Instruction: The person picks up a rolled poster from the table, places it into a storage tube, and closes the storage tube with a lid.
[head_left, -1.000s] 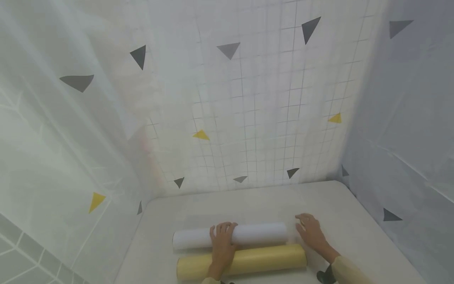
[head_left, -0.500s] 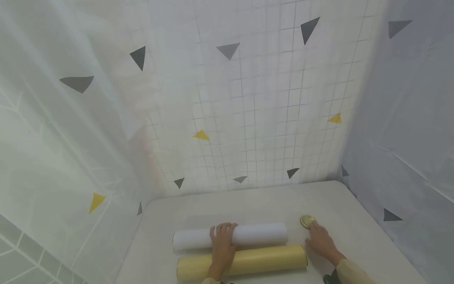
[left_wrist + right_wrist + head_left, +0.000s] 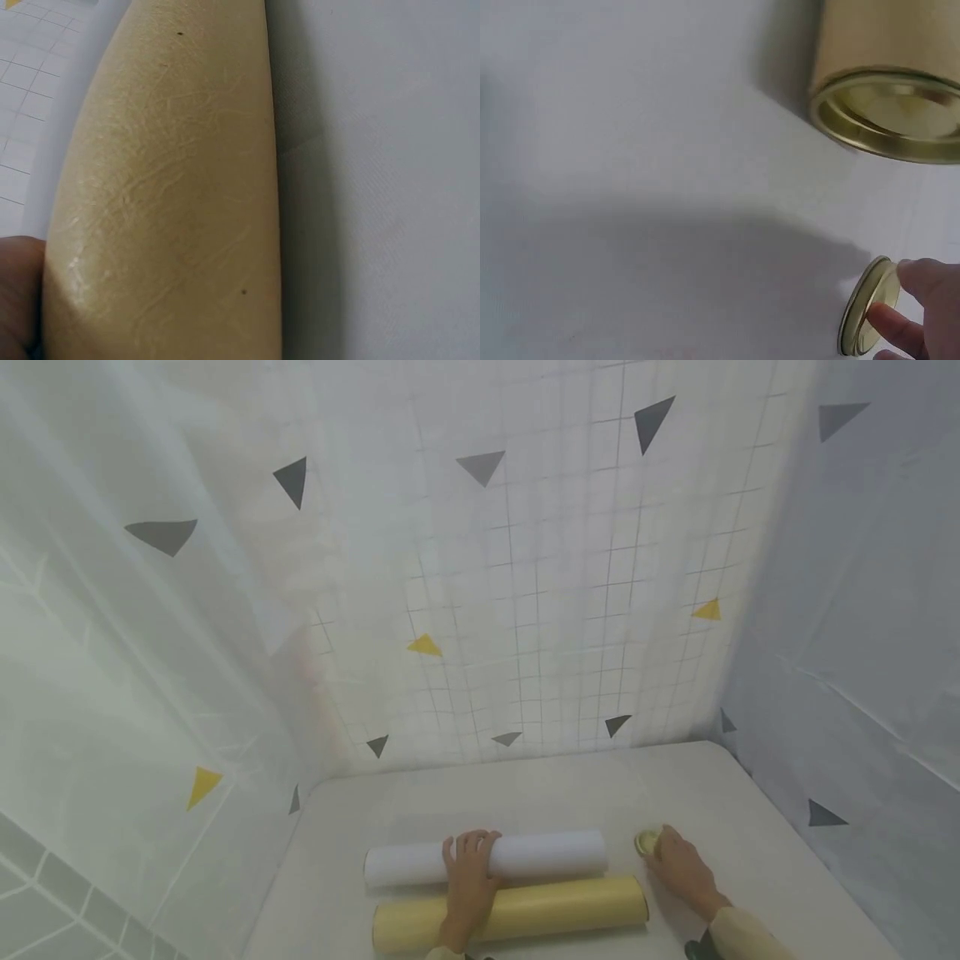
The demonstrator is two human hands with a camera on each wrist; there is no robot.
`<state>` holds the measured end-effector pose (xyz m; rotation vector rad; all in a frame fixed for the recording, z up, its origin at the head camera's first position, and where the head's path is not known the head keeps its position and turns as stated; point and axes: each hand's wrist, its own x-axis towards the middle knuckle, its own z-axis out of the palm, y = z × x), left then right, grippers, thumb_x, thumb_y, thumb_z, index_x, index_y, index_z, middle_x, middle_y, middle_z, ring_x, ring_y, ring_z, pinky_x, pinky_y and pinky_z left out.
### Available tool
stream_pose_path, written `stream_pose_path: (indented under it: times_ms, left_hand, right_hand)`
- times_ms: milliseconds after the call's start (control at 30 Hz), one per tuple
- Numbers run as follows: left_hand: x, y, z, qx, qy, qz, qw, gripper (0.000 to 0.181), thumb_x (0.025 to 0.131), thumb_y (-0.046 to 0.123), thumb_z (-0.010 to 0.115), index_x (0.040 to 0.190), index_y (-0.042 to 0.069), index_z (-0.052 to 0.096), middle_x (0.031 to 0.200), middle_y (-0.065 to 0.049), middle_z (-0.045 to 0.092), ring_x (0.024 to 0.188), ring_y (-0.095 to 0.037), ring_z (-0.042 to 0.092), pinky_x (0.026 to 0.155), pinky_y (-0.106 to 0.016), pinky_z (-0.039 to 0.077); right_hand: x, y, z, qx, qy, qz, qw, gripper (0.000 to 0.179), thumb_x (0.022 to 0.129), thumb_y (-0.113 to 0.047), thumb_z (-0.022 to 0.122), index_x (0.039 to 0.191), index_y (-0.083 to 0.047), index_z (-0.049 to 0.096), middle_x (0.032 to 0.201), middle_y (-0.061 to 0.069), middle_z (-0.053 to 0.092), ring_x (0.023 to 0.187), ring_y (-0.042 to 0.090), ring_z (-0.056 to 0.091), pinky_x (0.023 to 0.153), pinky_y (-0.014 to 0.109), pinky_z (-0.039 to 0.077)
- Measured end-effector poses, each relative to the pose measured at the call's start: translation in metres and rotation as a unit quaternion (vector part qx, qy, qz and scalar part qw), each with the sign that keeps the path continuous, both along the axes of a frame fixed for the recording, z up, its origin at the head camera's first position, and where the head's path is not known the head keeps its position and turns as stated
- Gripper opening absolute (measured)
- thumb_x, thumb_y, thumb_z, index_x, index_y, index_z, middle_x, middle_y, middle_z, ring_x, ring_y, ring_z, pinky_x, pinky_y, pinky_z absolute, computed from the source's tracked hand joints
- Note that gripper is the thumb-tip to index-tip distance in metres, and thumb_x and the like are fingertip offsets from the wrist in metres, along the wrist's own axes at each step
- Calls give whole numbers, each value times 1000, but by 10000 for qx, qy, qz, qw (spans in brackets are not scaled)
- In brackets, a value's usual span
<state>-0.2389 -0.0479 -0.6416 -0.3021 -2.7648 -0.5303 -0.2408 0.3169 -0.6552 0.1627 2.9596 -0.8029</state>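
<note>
In the head view, my left hand [image 3: 469,881] reaches across a yellow cardboard tube [image 3: 566,906] and grips a white roll [image 3: 547,854] behind it, fingers bent over the top. At the left wrist view's lower left edge, part of that hand [image 3: 19,292] shows beside the yellow tube [image 3: 165,180]. My right hand [image 3: 684,872], right of both cylinders, pinches a round gold metal lid [image 3: 647,842]. The right wrist view shows the lid [image 3: 864,307] tilted up on edge, thumb and a finger at its recessed face.
The yellow tube's near end has a recessed metal cap [image 3: 900,112]. A white surface [image 3: 525,793] lies beneath everything. Behind it rises a pale sheet with grid lines and triangles [image 3: 525,610]; similar sheeting [image 3: 862,635] flanks the right side.
My right hand has moved right, away from the white roll's end, and now holds the lid, which has tipped from flat to tilted. My left hand stays put.
</note>
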Motion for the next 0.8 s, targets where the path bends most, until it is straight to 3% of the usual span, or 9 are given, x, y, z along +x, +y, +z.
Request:
stream_pose_path:
  times_ms: [167, 300, 567, 800]
  left_hand:
    - [1, -1, -3, 1, 210, -3, 9998, 68, 63, 13, 92, 126, 22, 66, 128, -3, 68, 126, -29, 56, 113, -67, 31]
    - [0, -1, -4, 7, 224, -32, 9997, 69, 63, 11, 92, 126, 23, 66, 128, -2, 68, 127, -29, 56, 114, -67, 31]
    - [-2, 0, -3, 14, 126, -47, 9999, 70, 65, 11, 90, 129, 23, 64, 130, -1, 66, 128, -27, 54, 116, -65, 27]
    - [0, -1, -1, 1, 236, -82, 9997, 69, 64, 11, 91, 127, 21, 65, 127, -2, 67, 124, -28, 56, 112, -64, 29]
  right_hand:
    - [4, -8, -1, 138, 221, -70, 9996, 31, 95, -23, 66, 102, 2, 50, 76, 5, 53, 64, 17, 49, 53, 29, 43]
    - [2, -12, -2, 461, 423, -4, 9980, 32, 92, -19, 70, 105, 2, 50, 78, 7, 58, 65, 18, 54, 52, 31, 46]
    - [-7, -14, -5, 762, 459, -149, 9959, 53, 88, -7, 70, 134, 8, 48, 112, 28, 63, 91, 36, 64, 68, 46, 58]
    - [-5, -14, -9, 498, 776, 31, 9957, 60, 81, -4, 71, 135, 8, 48, 128, 39, 52, 102, 48, 62, 77, 56, 59]
